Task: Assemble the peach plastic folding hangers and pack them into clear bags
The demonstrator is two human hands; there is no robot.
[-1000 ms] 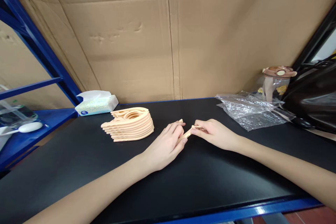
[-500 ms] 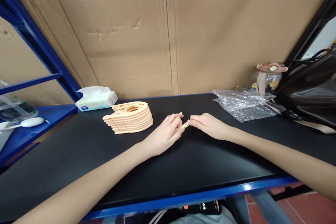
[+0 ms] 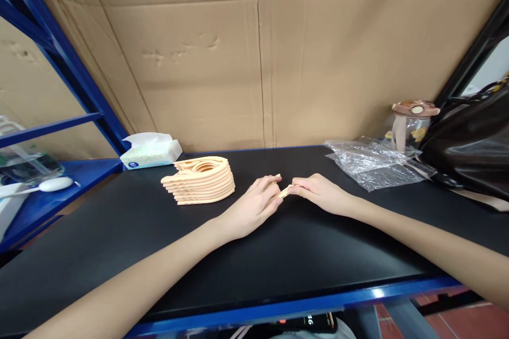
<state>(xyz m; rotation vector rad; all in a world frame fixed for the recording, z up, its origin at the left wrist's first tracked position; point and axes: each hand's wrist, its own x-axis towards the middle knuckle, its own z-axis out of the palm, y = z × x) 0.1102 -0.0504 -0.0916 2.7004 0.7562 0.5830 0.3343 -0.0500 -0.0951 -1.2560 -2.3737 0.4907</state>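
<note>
Between my two hands is a small pale peach plastic piece (image 3: 284, 192), mostly covered by fingers. My left hand (image 3: 256, 202) is closed on its left part, and a bit of the same colour shows at the index fingertip. From the other side, my right hand (image 3: 314, 192) pinches its right end between thumb and fingers. To the left of my left hand stands a neat stack of flat peach plastic pieces (image 3: 202, 183), each with a rounded loop and a narrow tip. The stack is not touched by either hand.
A tissue pack (image 3: 151, 151) lies behind the stack on the black tabletop (image 3: 258, 270). Crumpled clear plastic bags (image 3: 369, 164), a drinking bottle (image 3: 411, 124) and a dark bag (image 3: 469, 143) are at the right. Cardboard (image 3: 199, 74) walls the back; a blue frame (image 3: 67, 63) rises at left.
The whole view has shifted slightly, so everything sits a little lower and to the right. Both hands keep their grip on the plastic piece; my right fingers appear slightly shifted along it.
</note>
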